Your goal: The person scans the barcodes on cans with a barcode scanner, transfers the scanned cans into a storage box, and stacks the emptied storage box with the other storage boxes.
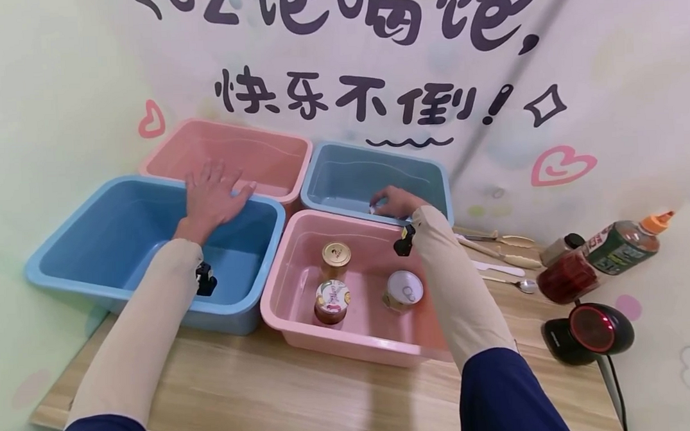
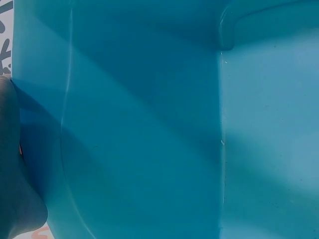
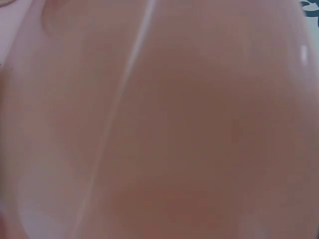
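My left hand (image 1: pixel 214 199) has its fingers spread over the far rim of the front-left blue bin (image 1: pixel 114 291), reaching toward the back pink bin (image 1: pixel 304 154). In the left wrist view part of that hand (image 2: pixel 20 174) shows at the left edge, beside the blue bin wall (image 2: pixel 139 124). My right hand (image 1: pixel 401 202) dips over the near rim of the back-right blue bin (image 1: pixel 371 150), fingers curled. A small white thing (image 1: pixel 373 209) shows at its fingertips, mostly hidden; its kind cannot be made out. The right wrist view is filled by the pink bin wall (image 3: pixel 189 124).
The front pink bin (image 1: pixel 351 349) holds a gold-lidded can (image 1: pixel 336 254), a jar with a printed lid (image 1: pixel 332 298) and a pull-tab can (image 1: pixel 405 288). On the right are utensils (image 1: pixel 500 270), sauce bottles (image 1: pixel 624 245) and a black scanner-like device (image 1: pixel 595 333) with a cable.
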Demonstrator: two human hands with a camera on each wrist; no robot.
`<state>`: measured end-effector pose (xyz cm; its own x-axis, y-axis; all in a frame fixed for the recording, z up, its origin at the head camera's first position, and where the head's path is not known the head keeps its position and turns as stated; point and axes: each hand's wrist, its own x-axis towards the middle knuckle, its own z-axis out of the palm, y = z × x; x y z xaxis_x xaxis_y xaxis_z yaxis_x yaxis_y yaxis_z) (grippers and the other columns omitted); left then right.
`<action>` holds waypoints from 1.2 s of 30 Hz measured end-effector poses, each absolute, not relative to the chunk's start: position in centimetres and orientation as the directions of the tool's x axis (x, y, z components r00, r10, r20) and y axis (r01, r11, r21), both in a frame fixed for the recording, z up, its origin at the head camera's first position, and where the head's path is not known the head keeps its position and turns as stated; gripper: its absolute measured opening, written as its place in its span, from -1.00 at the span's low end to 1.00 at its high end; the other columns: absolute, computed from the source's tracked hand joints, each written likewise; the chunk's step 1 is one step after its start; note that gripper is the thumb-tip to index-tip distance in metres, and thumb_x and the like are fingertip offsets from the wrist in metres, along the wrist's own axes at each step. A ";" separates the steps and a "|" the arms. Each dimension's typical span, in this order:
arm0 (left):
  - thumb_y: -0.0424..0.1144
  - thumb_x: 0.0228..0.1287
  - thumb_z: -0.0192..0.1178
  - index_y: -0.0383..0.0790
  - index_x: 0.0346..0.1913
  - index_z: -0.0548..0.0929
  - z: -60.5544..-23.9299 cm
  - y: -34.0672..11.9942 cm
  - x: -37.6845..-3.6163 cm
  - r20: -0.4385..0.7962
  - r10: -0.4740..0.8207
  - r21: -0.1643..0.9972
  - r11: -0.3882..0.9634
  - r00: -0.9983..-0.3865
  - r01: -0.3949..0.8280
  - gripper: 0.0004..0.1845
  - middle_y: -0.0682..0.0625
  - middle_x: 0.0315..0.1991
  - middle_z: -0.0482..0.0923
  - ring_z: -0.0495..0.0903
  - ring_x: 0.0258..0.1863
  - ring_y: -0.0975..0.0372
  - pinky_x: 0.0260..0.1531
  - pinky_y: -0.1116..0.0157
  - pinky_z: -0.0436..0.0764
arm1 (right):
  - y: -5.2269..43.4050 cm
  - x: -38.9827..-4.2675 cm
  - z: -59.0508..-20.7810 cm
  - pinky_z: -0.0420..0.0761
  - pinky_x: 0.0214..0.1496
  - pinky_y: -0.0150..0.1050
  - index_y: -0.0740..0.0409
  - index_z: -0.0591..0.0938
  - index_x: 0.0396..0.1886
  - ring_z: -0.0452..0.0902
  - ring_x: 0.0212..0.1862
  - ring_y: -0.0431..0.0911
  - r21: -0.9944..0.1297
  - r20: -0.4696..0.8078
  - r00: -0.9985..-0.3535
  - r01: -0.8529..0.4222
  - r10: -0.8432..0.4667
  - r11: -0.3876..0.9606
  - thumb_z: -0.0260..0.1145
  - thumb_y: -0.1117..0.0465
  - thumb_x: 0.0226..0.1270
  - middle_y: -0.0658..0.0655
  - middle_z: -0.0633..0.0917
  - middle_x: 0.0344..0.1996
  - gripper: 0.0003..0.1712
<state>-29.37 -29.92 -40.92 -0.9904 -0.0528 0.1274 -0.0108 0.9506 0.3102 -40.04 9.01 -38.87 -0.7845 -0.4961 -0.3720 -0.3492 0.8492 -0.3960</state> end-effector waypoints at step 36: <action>0.31 0.45 -0.25 -0.13 0.56 0.16 -40.7 -29.8 -29.4 0.122 -0.057 0.315 0.949 -0.991 -0.016 -0.19 -0.30 0.61 -0.13 -0.27 0.61 -0.20 0.46 -0.35 -0.30 | 9.0 -40.2 -40.3 0.37 0.44 0.09 0.16 0.39 0.46 0.26 0.47 0.18 -0.349 -0.507 -0.753 -0.267 -0.421 0.898 0.13 0.20 0.47 0.32 0.34 0.47 -0.42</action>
<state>-29.35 -29.77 -40.66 -0.9909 -0.0567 0.1219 -0.0156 0.9489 0.3151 -40.16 8.96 -40.34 -0.7526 -0.4205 -0.5067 -0.2671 0.8983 -0.3488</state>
